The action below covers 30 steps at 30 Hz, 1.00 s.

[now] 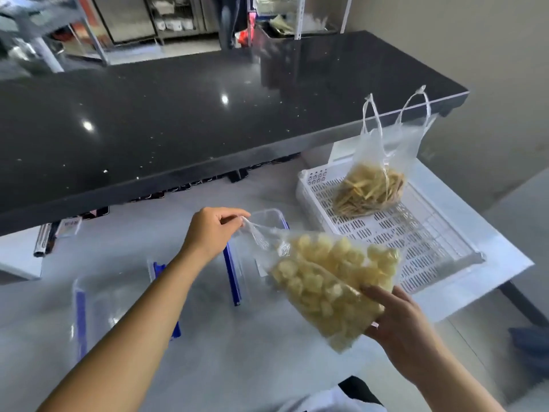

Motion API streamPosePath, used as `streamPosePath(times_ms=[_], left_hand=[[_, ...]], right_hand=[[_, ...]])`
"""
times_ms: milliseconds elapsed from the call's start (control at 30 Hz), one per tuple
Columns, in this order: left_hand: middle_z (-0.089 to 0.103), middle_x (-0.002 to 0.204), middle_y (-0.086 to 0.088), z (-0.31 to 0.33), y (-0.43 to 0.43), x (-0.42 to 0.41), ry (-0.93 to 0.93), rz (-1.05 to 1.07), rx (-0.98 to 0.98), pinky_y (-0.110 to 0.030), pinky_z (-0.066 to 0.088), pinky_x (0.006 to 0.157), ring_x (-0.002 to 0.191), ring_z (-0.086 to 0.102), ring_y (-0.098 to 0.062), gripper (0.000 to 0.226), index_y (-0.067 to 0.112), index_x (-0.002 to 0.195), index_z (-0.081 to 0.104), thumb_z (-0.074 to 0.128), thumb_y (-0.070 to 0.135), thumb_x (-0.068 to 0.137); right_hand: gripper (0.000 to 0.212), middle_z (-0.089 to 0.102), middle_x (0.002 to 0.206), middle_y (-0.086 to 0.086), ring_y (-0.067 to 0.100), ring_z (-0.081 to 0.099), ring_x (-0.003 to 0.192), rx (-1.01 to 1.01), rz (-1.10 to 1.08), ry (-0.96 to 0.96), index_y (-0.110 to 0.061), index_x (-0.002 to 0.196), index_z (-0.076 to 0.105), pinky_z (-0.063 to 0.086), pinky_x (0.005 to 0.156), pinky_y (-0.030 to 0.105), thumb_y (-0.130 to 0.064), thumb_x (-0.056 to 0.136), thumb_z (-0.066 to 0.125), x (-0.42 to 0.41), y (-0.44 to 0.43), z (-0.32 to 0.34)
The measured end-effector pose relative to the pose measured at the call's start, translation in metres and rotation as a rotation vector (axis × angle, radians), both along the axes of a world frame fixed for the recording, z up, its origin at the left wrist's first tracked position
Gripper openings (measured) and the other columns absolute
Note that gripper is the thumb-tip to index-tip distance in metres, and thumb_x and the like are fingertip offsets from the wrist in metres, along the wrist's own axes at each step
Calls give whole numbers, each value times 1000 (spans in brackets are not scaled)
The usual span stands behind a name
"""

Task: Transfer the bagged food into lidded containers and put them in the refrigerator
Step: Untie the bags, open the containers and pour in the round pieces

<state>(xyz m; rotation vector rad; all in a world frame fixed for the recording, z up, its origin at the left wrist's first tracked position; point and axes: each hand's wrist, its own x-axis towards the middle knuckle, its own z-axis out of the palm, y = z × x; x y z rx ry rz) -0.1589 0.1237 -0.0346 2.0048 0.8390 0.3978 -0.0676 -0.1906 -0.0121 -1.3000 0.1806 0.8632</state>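
— How are we holding the clear plastic bag of pale yellow round food pieces (329,281)?

— Our left hand (212,230) is pinching the bag's twisted top corner, fingers closed tight on the plastic. Our right hand (401,325) is cupping the bag's lower end from beneath, fingers spread and pressing against it. The bag is hanging tilted above the pale grey work table (237,367).

— What are we counting?

— Two bags: ours, and a clear handled bag of thin tan strips (371,188) sitting in the white perforated plastic tray (416,233) at far right. Two clear rectangular containers with blue clips: one (255,257) under the bag's mouth, another (118,304) to its left.

— Anything crowding us?

— The black speckled counter (208,114) is overhanging the table's far side.
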Motion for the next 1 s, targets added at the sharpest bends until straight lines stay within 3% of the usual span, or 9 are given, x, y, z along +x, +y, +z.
streamPosePath(times_ms=[133, 200, 333, 433, 633, 733, 800, 900, 1000], left_hand=[[76, 88, 8, -12, 5, 3, 29, 27, 70, -1, 39, 63, 75, 64, 2, 10, 22, 93, 79, 71, 18, 88], [73, 95, 9, -20, 8, 7, 86, 19, 104, -6, 41, 70, 90, 66, -6, 8, 22, 92, 79, 72, 20, 89], [64, 124, 4, -31, 11, 15, 159, -73, 45, -24, 39, 98, 122, 55, -8, 14, 30, 80, 78, 72, 20, 87], [71, 116, 5, -33, 12, 16, 190, -78, 6, -29, 44, 99, 120, 59, -12, 22, 36, 70, 72, 72, 21, 86], [73, 103, 8, -31, 0, 2, 201, -104, 7, -24, 45, 86, 109, 64, -14, 19, 33, 77, 73, 68, 19, 89], [73, 97, 11, -28, -6, -8, 194, -85, 41, -32, 53, 84, 99, 68, -24, 11, 29, 82, 74, 69, 23, 89], [73, 103, 9, -24, -12, -13, 173, -38, 62, -31, 52, 83, 98, 66, -24, 8, 25, 83, 74, 68, 22, 89], [68, 120, 2, -24, -21, -21, 127, 40, 95, -20, 36, 87, 116, 59, -16, 8, 16, 86, 76, 69, 16, 89], [66, 127, -3, -28, -30, -30, 94, 94, 108, -17, 33, 87, 122, 57, -17, 8, 9, 83, 78, 72, 12, 86]], right_hand=[[37, 74, 106, 18, 35, 74, 86, 2, -43, 8, -7, 115, 67, 53, 87, 56, -10, 78, 68, -14, -1, -6], [37, 74, 109, 18, 38, 73, 92, -9, -45, -4, -6, 117, 66, 53, 88, 58, -10, 80, 68, -16, 0, -5], [41, 73, 111, 19, 39, 72, 98, -17, -42, -11, -5, 120, 65, 54, 92, 58, -9, 79, 70, -16, -1, -3], [42, 72, 113, 19, 39, 71, 100, -2, -27, -8, -5, 121, 64, 54, 91, 56, -7, 80, 69, -17, -4, -2], [33, 72, 114, 19, 37, 72, 99, 19, -13, 26, -5, 120, 65, 56, 87, 51, -6, 86, 64, -20, -16, -2], [36, 71, 117, 20, 38, 70, 100, 20, 19, 31, -5, 121, 66, 58, 87, 52, -8, 84, 64, -14, -24, 1], [39, 71, 118, 20, 39, 70, 102, 20, 42, 21, -5, 122, 66, 59, 85, 51, -9, 83, 64, -7, -26, 6], [42, 71, 117, 20, 36, 71, 97, 21, 87, -19, -5, 123, 66, 61, 80, 49, -12, 81, 65, 7, -22, 19], [47, 69, 119, 22, 36, 69, 97, 10, 116, -75, -3, 124, 65, 59, 83, 51, -14, 78, 67, 19, -15, 29]])
